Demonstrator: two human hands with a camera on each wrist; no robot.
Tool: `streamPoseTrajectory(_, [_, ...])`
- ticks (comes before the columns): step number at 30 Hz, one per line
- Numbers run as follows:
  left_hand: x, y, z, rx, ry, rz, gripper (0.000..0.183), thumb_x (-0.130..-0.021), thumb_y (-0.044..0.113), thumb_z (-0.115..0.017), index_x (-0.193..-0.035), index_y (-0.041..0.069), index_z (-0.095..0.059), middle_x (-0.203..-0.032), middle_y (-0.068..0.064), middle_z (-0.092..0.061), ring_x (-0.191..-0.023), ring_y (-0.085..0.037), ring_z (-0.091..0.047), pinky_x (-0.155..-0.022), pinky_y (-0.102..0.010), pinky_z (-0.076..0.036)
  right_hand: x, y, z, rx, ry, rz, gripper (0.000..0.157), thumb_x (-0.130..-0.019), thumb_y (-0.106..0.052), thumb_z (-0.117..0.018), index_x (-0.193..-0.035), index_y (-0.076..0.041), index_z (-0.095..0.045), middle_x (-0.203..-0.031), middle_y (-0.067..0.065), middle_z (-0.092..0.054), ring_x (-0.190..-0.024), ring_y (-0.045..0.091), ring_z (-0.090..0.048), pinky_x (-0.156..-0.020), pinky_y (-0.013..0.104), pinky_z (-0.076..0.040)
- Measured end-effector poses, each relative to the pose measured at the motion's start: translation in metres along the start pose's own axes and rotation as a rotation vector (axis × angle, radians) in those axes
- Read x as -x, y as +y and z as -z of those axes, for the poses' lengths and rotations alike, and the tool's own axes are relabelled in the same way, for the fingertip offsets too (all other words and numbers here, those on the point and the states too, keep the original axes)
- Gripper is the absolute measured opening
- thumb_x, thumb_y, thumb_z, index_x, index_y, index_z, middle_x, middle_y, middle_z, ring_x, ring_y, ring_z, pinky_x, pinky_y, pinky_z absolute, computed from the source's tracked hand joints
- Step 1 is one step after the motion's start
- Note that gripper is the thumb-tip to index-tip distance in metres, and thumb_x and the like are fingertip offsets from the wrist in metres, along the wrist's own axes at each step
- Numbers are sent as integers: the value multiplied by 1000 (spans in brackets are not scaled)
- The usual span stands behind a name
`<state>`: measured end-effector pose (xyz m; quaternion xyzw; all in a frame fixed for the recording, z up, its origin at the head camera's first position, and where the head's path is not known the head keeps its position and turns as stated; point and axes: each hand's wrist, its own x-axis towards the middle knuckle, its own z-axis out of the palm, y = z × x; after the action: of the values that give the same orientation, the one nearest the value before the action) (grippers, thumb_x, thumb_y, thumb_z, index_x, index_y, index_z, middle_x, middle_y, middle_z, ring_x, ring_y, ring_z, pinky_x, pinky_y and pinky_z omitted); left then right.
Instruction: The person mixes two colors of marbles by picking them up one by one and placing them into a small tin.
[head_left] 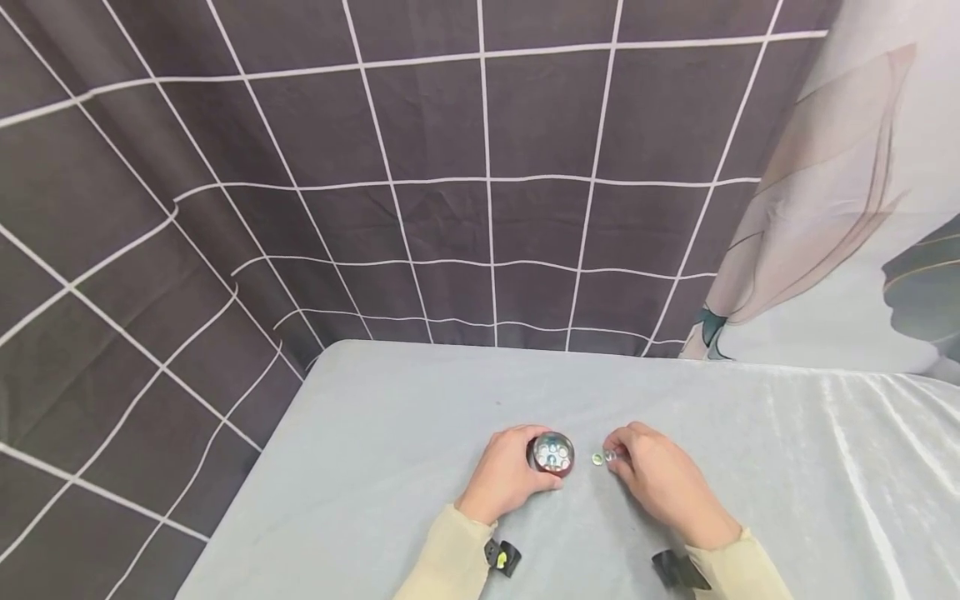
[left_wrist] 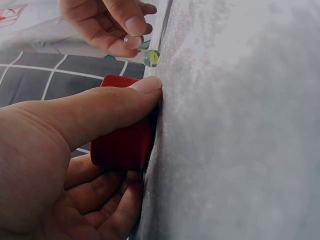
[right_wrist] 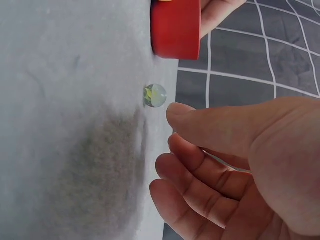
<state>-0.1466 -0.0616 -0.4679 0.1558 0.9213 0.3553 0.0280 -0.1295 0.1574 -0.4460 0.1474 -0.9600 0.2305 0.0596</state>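
Note:
My left hand [head_left: 506, 468] grips a small round red container [left_wrist: 122, 145] that stands on the cloth, thumb on one side and fingers on the other. Seen from above in the head view, the container's inside is shiny and holds several round, glassy pieces. To its right, my right hand [head_left: 663, 477] pinches a clear glass marble [left_wrist: 133, 42] between thumb and fingers; in the right wrist view that marble is hidden. A second marble [right_wrist: 155, 95], clear with a yellow-green swirl, lies on the cloth between the container and my right fingertips.
A pale grey cloth [head_left: 405, 417] covers the table. Behind it and along the left hangs a dark curtain with a white grid [head_left: 435, 217]. A light patterned curtain [head_left: 832, 275] hangs at the right. Each wrist wears a dark strap.

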Motion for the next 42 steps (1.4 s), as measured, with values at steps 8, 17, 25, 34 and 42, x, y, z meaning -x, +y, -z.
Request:
streamPoseTrajectory(8, [1, -1, 0, -7, 0, 5, 59, -69, 23, -93, -122, 12, -70, -117, 0, -71, -112, -21, -63, -100, -37, -49, -4, -1, 1, 6, 18, 4, 15, -78, -4, -80, -89, -9, -70, -80, -5, -59, -72, 9, -54, -68, 38, -53])
streamPoseTrajectory(17, [0, 0, -1, -4, 5, -15, 59, -69, 23, -93, -121, 11, -70, -116, -1, -71, -110, -19, -64, -99, -34, -50, -4, -7, 5, 1, 26, 28, 15, -79, -4, -80, -90, -10, -71, -80, -5, -58, -71, 9, -54, -67, 37, -53])
streamPoseTrajectory(25, [1, -1, -1, -4, 6, -5, 60, -69, 23, -93, -123, 10, -70, -117, -2, -71, -111, -21, -64, -100, -37, -50, -6, -11, 6, -12, 54, 45, 16, -79, -3, -80, -88, -12, -70, -80, -7, -58, -72, 8, -55, -68, 37, -53])
streamPoseTrajectory(34, [1, 0, 0, -4, 2, -20, 58, -69, 22, -93, -122, 9, -70, -116, -3, -71, -110, -21, -64, -100, -37, -50, -7, -14, 9, -15, 40, 33, 15, -80, -3, -78, -89, -10, -71, -81, -5, -59, -73, 9, -57, -68, 37, -53])
streamPoseTrajectory(42, [1, 1, 0, -9, 1, -15, 58, -69, 22, -93, -121, 10, -70, -115, -2, -71, -110, -21, -64, -100, -37, -50, -7, -15, 9, -8, 56, 50, 15, -79, -2, -79, -88, -11, -70, -80, -6, -59, -72, 8, -55, -67, 36, -53])
